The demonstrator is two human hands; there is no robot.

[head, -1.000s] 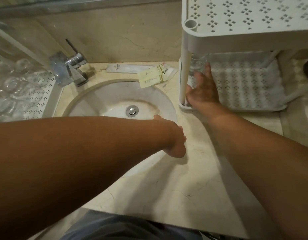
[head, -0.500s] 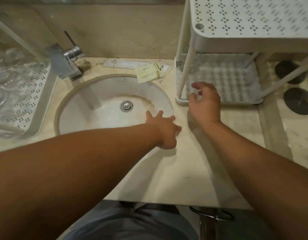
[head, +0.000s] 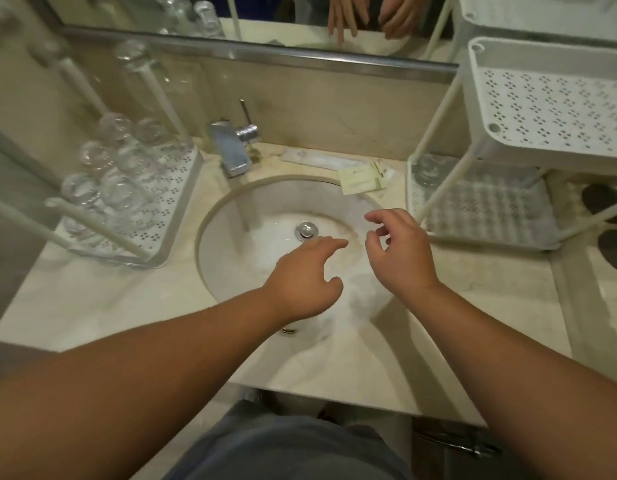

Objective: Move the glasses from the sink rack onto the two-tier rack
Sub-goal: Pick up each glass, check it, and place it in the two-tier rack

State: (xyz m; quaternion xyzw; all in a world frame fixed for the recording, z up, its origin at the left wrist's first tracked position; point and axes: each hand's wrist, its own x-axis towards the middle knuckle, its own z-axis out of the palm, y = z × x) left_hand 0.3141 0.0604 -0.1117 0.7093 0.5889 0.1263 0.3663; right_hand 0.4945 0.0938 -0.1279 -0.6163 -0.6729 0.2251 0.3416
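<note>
Hands both empty now: our right hand (head: 398, 252), a second ago at the two-tier rack (head: 487, 209), is back over the sink (head: 230, 216), fingers loosely curled; left hand (head: 305, 277) relaxed. One glass (head: 429, 172) sits on its lower tier; remaining glasses (head: 107, 171) wait in the sink rack (head: 175, 188) on the table (head: 490, 306). Next fetch, we judge.

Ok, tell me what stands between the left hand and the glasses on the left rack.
Nothing visible blocks it. The left hand hovers empty over the sink basin; the glasses stand on the rack to its left. That rack's slanted white front rail crosses before the nearest glasses, so reach over it.
</note>
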